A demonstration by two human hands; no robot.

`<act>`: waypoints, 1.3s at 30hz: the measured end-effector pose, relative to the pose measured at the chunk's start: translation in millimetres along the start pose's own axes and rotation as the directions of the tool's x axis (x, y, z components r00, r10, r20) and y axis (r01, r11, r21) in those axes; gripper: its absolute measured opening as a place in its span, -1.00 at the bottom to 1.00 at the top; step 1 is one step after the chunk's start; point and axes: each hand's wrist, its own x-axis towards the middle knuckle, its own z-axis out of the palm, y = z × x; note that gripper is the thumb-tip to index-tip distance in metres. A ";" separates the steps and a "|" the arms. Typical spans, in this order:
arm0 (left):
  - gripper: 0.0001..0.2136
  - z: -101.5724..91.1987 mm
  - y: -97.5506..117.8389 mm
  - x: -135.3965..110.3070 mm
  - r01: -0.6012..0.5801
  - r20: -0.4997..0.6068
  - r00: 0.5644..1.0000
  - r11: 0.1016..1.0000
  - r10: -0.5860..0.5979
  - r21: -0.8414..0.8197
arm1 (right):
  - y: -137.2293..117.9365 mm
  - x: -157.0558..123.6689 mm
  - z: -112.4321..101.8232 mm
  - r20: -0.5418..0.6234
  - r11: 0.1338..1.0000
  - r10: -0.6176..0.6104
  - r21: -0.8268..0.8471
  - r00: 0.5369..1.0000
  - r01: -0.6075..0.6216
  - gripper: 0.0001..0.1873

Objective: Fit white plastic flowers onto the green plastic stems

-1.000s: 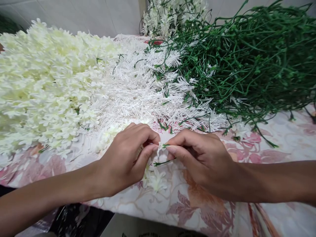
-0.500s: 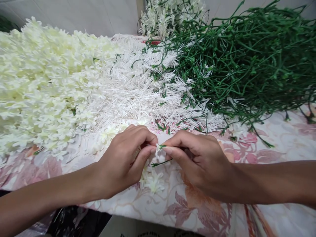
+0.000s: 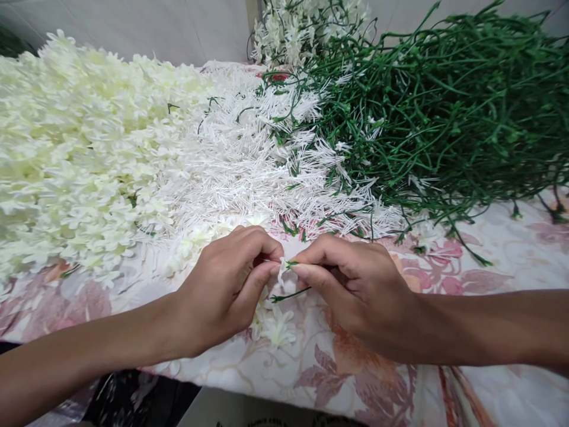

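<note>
My left hand (image 3: 237, 279) pinches a small white artificial flower (image 3: 281, 274) between thumb and forefinger. Facing it, my right hand (image 3: 351, 284) is closed on a green plastic stem (image 3: 291, 294); one green tip shows at its fingertips, touching or nearly touching the flower, and another length sticks out below the thumb. Fingers hide part of both pieces. Just under the hands, loose cream blossoms (image 3: 278, 326) lie on the floral cloth (image 3: 249, 373).
Cream flower heads (image 3: 80, 148) are heaped at left. White thin stamen pieces (image 3: 240, 172) spread across the middle, beside a big pile of green stems (image 3: 466, 107) at right. Assembled white flowers (image 3: 306, 29) stand at the back against a tiled wall (image 3: 178, 26). Dark plastic (image 3: 137, 397) shows below the cloth's front edge.
Almost nothing differs. Both hands keep the same pinch, with only a very slight shift at the fingertips and flower.
</note>
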 end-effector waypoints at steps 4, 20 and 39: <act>-0.87 0.6 -0.8 -0.5 0.008 0.010 1.000 1.000 -0.008 -0.009 | 1.5 0.6 0.4 -0.011 1.000 -0.003 -0.001 1.000 0.003 -0.81; -0.88 -1.8 -3.7 1.2 -0.022 -0.047 0.999 0.999 0.023 0.030 | 0.2 2.4 -7.6 0.133 0.961 0.167 0.199 0.977 -0.191 -0.79; -0.86 -5.5 -6.8 1.4 -0.122 0.006 0.993 0.989 0.122 0.080 | 3.8 5.7 -3.2 0.106 0.997 0.064 0.039 0.992 -0.069 -0.83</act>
